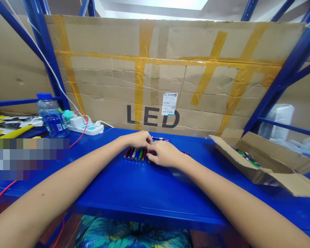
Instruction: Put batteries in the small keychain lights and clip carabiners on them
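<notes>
Pens (pixel 136 154), multicoloured, lie in a parallel row on the desk (pixel 134 189), nearer its far edge. Left hand (pixel 141 138) and right hand (pixel 164 153) meet at the row's right end — fingers (pixel 152 148) bent; whether they grip anything cannot be told. Open carton (pixel 235 161) — holding pen-like items (pixel 248 157) — stands toward the desk's right edge.

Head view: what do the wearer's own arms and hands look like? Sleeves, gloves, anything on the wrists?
Left forearm and right forearm: bare, no sleeves in view. Left hand and right hand: no gloves; no watch, bracelet or ring visible, though not every finger shows. One small dark spot on the left forearm.
</notes>
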Available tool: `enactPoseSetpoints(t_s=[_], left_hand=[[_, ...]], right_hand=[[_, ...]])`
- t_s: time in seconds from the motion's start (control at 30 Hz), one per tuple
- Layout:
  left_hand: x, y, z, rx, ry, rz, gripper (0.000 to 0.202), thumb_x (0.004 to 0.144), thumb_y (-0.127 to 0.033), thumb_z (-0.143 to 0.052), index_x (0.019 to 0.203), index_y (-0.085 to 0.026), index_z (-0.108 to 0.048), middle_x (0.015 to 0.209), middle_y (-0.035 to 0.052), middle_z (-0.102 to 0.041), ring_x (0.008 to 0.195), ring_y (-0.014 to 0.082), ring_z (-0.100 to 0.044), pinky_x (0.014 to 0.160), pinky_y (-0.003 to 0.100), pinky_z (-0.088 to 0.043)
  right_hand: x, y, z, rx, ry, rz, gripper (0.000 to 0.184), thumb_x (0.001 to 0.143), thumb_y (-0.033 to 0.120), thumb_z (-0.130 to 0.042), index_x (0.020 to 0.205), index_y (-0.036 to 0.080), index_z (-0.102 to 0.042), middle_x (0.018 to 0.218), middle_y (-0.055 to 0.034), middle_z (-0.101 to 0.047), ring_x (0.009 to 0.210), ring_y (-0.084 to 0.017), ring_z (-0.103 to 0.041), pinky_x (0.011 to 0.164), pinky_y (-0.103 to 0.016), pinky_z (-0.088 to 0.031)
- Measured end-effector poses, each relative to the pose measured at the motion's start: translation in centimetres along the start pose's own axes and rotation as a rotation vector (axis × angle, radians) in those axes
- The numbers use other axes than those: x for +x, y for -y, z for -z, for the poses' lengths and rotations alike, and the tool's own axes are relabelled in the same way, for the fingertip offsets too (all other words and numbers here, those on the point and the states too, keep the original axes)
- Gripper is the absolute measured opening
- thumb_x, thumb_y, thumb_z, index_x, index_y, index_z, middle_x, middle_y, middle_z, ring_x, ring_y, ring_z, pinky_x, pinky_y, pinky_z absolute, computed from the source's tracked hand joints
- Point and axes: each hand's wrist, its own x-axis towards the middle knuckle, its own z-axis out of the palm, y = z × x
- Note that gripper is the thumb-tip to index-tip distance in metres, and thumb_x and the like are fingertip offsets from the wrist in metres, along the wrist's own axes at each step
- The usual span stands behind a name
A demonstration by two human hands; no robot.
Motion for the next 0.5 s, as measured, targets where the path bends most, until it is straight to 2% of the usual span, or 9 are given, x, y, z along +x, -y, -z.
enactPoseSetpoints(t_s=[0.1, 0.3, 0.4, 0.5], left_hand=[[0.0, 0.0, -0.1, 0.017, -0.012, -0.025, 0.016, 0.065, -0.018, -0.06, 0.073, -0.017, -0.074, 0.074, -0.0001, -0.071, 0.071, 0.015, -0.06, 0.061, 0.022, -0.04], [-0.1, -0.1, -0.1, 0.055, -0.019, -0.049, 0.014, 0.068, -0.019, -0.062, 0.074, -0.017, -0.075, 0.073, 0.0002, -0.07, 0.07, 0.0142, -0.06, 0.061, 0.021, -0.04], [-0.2, -0.4, 0.1, 0.072, -0.03, -0.058, 0.013, 0.071, -0.02, -0.062, 0.076, -0.017, -0.075, 0.074, 0.0007, -0.07, 0.071, 0.0146, -0.06, 0.063, 0.022, -0.041], [-0.4, -1.3, 0.2, 0.129, -0.091, -0.134, 0.016, 0.077, -0.02, -0.06, 0.084, -0.017, -0.074, 0.081, 0.0024, -0.071, 0.077, 0.0157, -0.061, 0.07, 0.024, -0.042]], right_hand=[[-0.1, 1.0, 0.2, -0.114, 0.056, -0.063, 0.025, 0.088, 0.032, -0.052, 0.09, 0.016, -0.072, 0.089, -0.0127, -0.072, 0.076, -0.023, -0.065, 0.065, -0.03, -0.043], [0.1, 2.5, 0.2, -0.164, 0.141, -0.241, 0.024, 0.08, 0.021, -0.054, 0.093, 0.01, -0.071, 0.09, -0.0206, -0.071, 0.08, -0.029, -0.068, 0.062, -0.033, -0.045], [-0.2, 2.3, 1.2, -0.099, 0.128, -0.28, 0.021, 0.075, 0.017, -0.056, 0.091, 0.012, -0.069, 0.087, -0.0182, -0.071, 0.078, -0.027, -0.067, 0.059, -0.031, -0.043], [-1.1, 0.6, 3.0, 0.051, 0.026, -0.357, 0.022, 0.072, 0.02, -0.06, 0.092, 0.015, -0.066, 0.085, -0.0117, -0.071, 0.071, -0.021, -0.065, 0.053, -0.027, -0.038]])
